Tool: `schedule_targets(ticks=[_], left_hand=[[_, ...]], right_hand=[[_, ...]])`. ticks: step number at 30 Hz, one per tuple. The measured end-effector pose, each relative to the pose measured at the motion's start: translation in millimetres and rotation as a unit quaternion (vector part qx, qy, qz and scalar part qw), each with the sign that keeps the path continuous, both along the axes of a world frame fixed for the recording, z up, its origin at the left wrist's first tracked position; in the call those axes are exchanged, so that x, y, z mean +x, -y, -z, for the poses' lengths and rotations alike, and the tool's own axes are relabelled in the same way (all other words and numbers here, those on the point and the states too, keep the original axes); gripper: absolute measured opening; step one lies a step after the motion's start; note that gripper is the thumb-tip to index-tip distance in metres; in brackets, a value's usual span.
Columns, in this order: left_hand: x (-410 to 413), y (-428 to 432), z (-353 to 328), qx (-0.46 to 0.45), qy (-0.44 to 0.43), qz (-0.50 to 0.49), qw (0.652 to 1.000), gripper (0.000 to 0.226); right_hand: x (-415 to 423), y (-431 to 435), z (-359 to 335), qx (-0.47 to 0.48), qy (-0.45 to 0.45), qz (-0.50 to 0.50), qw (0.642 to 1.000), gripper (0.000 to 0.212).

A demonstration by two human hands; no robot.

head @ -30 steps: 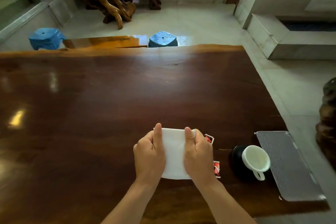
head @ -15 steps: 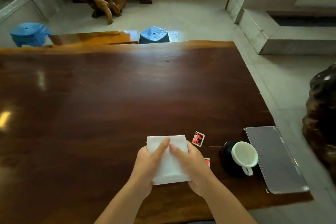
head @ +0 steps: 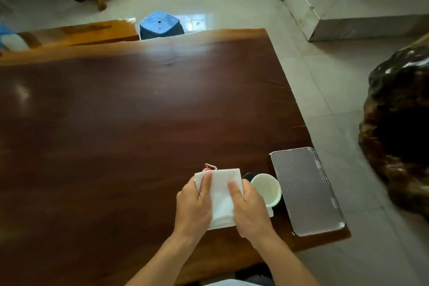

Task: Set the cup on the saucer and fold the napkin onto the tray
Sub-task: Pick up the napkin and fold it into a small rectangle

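Observation:
A folded white napkin (head: 220, 195) is near the table's front edge, held between both hands. My left hand (head: 193, 206) pinches its left side with the thumb on top. My right hand (head: 251, 211) pinches its right side, thumb on top and fingers curled round the edge. Just right of the napkin a white cup (head: 266, 189) stands on a dark saucer (head: 248, 174), partly hidden by my right hand. The silver ridged tray (head: 304, 190) lies to the right of the cup, along the table's right edge, with nothing on it.
A small red packet (head: 210, 166) peeks out at the napkin's far left corner. The dark wooden table (head: 139, 123) stretches far and left. A blue stool (head: 160, 24) stands beyond it, and a dark carved wood piece (head: 399, 123) is on the floor to the right.
Both hands have carried the napkin to the right, up to the cup and saucer. The second red packet is now hidden. The view has tilted down and to the right.

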State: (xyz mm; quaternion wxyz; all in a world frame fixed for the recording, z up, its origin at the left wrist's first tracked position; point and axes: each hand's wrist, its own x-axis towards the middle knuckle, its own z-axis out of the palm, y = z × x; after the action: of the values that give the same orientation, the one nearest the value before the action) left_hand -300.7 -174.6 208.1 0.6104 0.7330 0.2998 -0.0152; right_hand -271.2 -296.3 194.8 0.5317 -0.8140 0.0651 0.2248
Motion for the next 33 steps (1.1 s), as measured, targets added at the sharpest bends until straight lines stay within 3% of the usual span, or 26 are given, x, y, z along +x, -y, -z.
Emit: schedule_targets(ticks=[7,12,16,20,23,30,33], left_hand=[[58,96,38,-0.029,-0.085,-0.064,0.994,0.05],[76,137,70,-0.088,-0.174,-0.053,0.979,0.039],[86,161,85,-0.065,-0.188,0.023,0.98,0.024],[111,195,90,-0.151,-0.209,0.024,0.966,0.013],[135,220,104,-0.191,-0.249,0.022,0.949,0.026],[181,236,129,-0.297,-0.352,-0.052,0.886,0.03],[196,231,139,-0.292,-0.348,-0.058,0.889,0.036]], right_hand=[[58,94,40,-0.027,-0.022,-0.023,0.999,0.032],[76,145,68,-0.021,-0.124,-0.022,0.992,0.025],[95,186,77,0.0,-0.213,-0.029,0.977,0.025],[128,238,73,0.022,-0.27,-0.013,0.963,0.019],[154,265,81,0.043,-0.279,0.003,0.959,0.022],[187,271,110,0.027,-0.28,0.062,0.958,0.035],[193,265,123,0.025,-0.278,0.103,0.955,0.038]])
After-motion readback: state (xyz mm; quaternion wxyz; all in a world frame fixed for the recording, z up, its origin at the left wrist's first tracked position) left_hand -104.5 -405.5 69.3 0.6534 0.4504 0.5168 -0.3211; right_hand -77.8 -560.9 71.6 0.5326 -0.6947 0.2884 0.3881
